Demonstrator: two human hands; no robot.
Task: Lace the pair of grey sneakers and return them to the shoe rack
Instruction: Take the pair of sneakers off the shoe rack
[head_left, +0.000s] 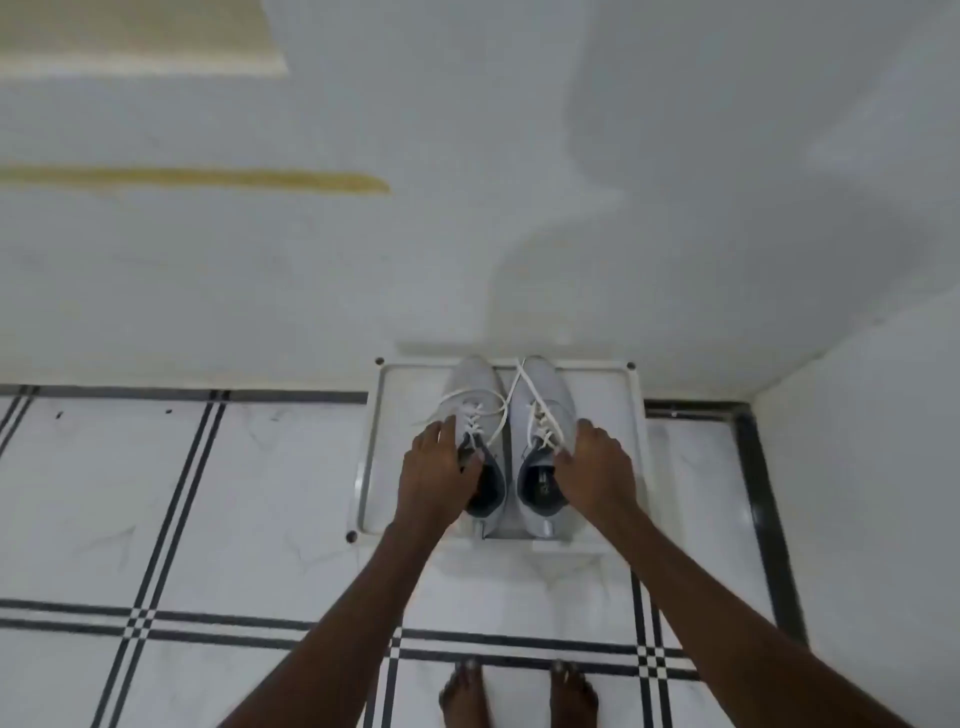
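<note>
both hands grip the sneakers' collars on the shoe rack (374, 441): left hand (441, 470) fingers curled into its opening, right hand (597, 467) likewise (laces loose); seat both level before letting go.

We see the grey sneakers (511, 441) side by side on the white shoe rack (636, 415), toes toward the wall, white laces (498, 402) threaded, loose ends crossing over the toes.
</note>
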